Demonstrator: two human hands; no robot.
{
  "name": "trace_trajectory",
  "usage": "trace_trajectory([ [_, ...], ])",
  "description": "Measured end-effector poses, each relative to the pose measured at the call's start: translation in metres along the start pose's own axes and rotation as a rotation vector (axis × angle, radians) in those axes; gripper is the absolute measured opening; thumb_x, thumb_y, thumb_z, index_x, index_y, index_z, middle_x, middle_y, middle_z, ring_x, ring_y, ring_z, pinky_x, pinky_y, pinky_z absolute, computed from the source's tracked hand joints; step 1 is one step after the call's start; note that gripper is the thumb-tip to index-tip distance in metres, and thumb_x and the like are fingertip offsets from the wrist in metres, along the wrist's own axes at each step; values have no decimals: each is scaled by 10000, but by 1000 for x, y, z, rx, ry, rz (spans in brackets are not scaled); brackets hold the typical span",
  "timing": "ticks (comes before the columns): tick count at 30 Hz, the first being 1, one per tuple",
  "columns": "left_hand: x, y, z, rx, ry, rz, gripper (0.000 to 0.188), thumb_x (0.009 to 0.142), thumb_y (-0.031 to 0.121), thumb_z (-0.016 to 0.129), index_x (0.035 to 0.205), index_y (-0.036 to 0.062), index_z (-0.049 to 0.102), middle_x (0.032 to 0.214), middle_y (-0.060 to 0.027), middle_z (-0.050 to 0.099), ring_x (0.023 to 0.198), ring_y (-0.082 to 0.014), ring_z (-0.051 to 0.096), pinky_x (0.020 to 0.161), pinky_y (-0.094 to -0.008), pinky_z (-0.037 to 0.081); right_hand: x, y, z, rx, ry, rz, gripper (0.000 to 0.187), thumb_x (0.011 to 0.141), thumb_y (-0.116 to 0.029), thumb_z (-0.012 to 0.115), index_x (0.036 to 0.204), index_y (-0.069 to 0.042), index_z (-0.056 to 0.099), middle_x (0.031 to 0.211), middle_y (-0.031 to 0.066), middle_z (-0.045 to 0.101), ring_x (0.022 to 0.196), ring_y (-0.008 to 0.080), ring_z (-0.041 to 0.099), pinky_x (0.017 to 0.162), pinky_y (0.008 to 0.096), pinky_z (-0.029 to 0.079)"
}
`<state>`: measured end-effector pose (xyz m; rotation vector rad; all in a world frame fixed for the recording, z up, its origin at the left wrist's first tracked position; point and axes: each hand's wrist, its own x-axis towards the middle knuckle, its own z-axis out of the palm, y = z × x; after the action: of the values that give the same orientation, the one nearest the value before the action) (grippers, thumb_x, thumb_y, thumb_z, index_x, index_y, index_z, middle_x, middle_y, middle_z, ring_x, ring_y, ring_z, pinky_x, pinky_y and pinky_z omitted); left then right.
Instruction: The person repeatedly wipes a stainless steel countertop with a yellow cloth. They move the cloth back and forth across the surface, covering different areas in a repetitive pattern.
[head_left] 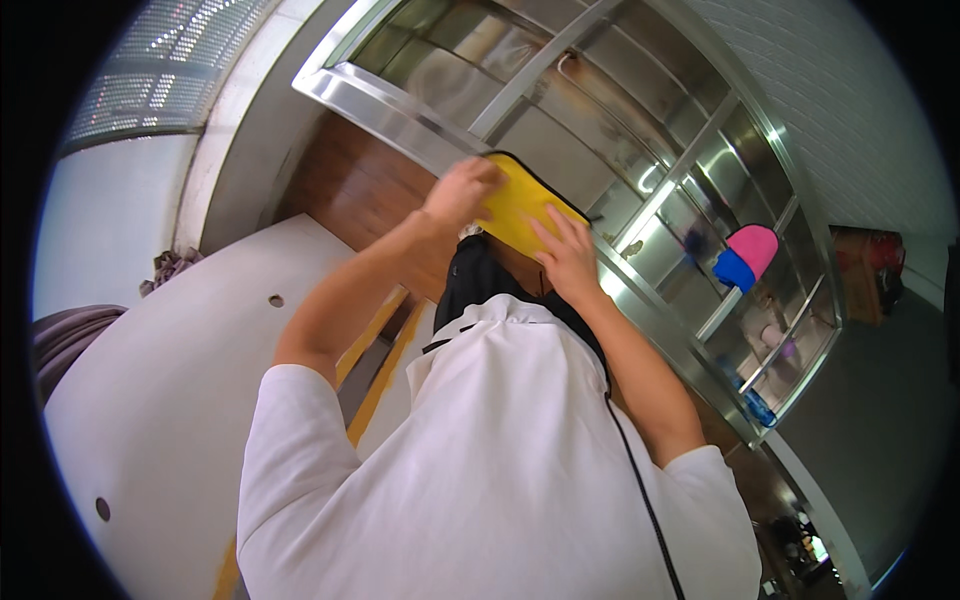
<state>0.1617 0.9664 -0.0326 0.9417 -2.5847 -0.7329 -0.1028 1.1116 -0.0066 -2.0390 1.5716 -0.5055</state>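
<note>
A yellow cloth (520, 212) with a black edging lies across the near rim of a stainless steel frame. My left hand (466, 192) is at the cloth's left edge, its fingers curled in on it and slightly blurred. On the right part of the cloth rests my right hand (570, 252), palm down with fingers spread. The steel frame (400, 112) has crossbars, with shiny panels or shelves showing between them. A pink and blue cloth-like piece (755, 252) with a rounded end hangs over a bar to the right.
A blue plastic item (760, 408), perhaps a bottle, is at the frame's right end. To my left stands a large white board (180, 370) with round holes. Grey fabric (75, 340) lies beyond it. A brown box (855, 275) sits at far right, by the tiled wall (840, 120).
</note>
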Motion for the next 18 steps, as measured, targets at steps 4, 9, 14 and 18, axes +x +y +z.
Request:
trace_trajectory([
  [4,24,93,52,-79,-70,40,281,765,131,777,1036,56,794,1190,-99,692,1200,-329,632,1028,-438,528,-52,4,-20,-172,-50,141,662,838,-53,810,1479,-153,682,1587,183,541,1419,415,507,1202,502,417],
  [9,37,123,64,-87,-146,20,351,759,179,784,1091,66,786,1163,-69,651,1225,-286,596,1077,-402,499,-39,-2,-20,-215,-80,204,612,833,-32,784,1433,-111,692,1526,206,551,1399,428,504,1202,498,421],
  [14,7,-17,-1,-135,-32,9,615,660,205,922,1240,58,782,1283,-108,686,1297,-342,597,1120,-441,501,38,-38,20,-207,-28,86,682,832,-80,799,1495,-116,644,1595,199,521,1417,424,486,1197,510,411],
  [18,-10,-78,-80,58,-73,-106,691,667,171,931,1328,73,755,1334,-86,674,1334,-329,571,1145,-416,491,122,-74,62,-206,1,35,718,835,-81,788,1529,-174,628,1634,160,510,1437,385,487,1184,494,421],
])
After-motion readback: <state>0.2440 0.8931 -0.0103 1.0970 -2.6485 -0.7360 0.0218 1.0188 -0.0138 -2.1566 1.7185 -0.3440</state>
